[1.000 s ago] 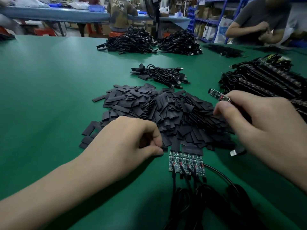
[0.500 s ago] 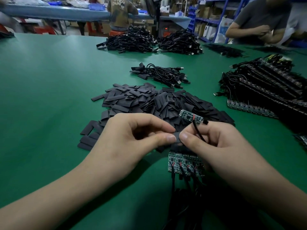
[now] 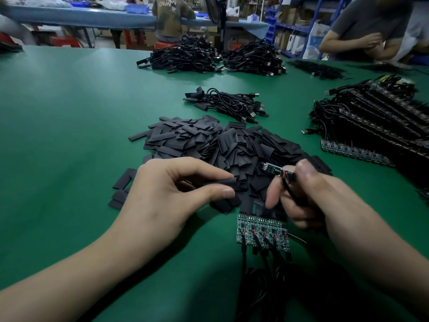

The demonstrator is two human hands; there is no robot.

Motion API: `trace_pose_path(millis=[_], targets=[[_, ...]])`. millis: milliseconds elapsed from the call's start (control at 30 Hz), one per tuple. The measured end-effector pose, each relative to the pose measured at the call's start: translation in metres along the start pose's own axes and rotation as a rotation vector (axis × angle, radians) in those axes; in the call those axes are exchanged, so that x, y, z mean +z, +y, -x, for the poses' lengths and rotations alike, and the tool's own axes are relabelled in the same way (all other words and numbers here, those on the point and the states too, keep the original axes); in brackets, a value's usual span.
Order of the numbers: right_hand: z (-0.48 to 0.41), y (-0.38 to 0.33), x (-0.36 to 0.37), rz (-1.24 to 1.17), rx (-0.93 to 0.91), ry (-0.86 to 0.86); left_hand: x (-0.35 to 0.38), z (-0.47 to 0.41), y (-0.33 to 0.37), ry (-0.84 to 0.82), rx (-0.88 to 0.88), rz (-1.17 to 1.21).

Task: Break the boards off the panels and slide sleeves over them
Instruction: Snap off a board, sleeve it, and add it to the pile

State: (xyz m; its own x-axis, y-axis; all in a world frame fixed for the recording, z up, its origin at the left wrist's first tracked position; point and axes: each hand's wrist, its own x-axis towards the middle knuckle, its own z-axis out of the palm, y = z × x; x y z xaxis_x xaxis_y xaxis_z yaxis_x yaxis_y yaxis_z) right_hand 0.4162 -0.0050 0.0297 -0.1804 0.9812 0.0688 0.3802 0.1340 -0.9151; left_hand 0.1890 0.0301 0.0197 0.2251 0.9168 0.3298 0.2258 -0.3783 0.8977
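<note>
Left hand's (image 3: 171, 194) sleeve (image 3: 224, 183) has drawn away from right hand's (image 3: 308, 198) board (image 3: 276, 170).

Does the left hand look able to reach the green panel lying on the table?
Probably yes: the panel lies in the open close to the left hand, nothing between, though its fingers pinch a sleeve.

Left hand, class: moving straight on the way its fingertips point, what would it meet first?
Led by its sleeve, the left hand would likely reach the right hand at its thumb, under the held board; depth is unclear.
</note>
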Motion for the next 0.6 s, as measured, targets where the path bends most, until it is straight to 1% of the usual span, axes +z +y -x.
trace_pose_path(millis=[67,133,233,400,600], targets=[[0.0011,0.0001,-0.0008,0.050,-0.042,-0.053,0.0000,-0.0003,-0.0017,0.000,0.008,-0.005],[0.0030,-0.0002,-0.0012,0.152,-0.092,-0.084,-0.0001,-0.0002,-0.0032,-0.007,0.028,-0.018],[0.0065,-0.0005,0.0002,0.236,-0.114,-0.113,0.0005,-0.0001,-0.0054,-0.014,0.077,-0.064],[0.0065,-0.0001,0.0010,0.254,-0.052,-0.157,0.0019,0.0006,-0.0047,-0.026,0.154,-0.122],[0.0050,0.0019,-0.0005,0.212,-0.030,-0.183,0.0018,0.0004,-0.0038,-0.034,0.224,-0.163]])
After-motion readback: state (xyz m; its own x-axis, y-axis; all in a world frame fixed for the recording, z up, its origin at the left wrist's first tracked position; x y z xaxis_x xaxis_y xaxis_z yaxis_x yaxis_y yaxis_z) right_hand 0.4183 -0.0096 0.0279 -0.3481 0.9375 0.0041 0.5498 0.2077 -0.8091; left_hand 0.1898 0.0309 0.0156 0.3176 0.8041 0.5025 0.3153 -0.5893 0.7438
